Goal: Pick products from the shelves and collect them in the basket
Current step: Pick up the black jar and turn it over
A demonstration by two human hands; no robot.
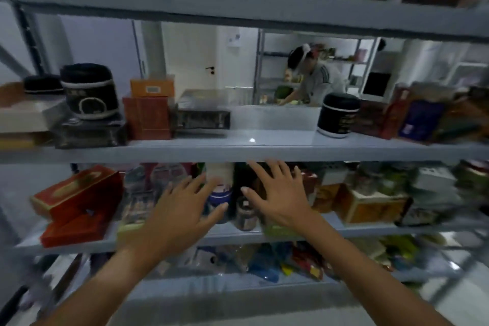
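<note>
Fingers [270,174] of our right hand [280,193] are spread straight and hold nothing; those of our left hand [182,206] are splayed the same way, empty. We cannot tell whether any fingertip touches a product, as the frame is blurred.

Between our two thumbs stands a small jar [244,213] with a dark lid. Just beyond the left fingertips is a white and blue container [221,188], and behind the right fingers a dark bottle [243,174] rises to the underside of the shelf board [264,151] above. All three sit on the shelf [232,235] our hands reach into.

Out past the left little finger lie red boxes [79,198], stacked and tilted. Out past the right little finger sits an orange and yellow box [370,205], with pale packets beyond it too smeared to name.

Above our fingertips, on the board overhead, a black jar with a white base [338,115] stands to the right side and a black cylindrical pack [88,90] to the left, with an orange box [152,87] on a red-brown box [146,119] beside it.

Beneath our wrists, a lower shelf holds bright packets [277,262] in blue, red and yellow.

Far beyond the fingers, through the open rack, a person in a grey top [315,79] bends over another rack. We cannot see the basket.
</note>
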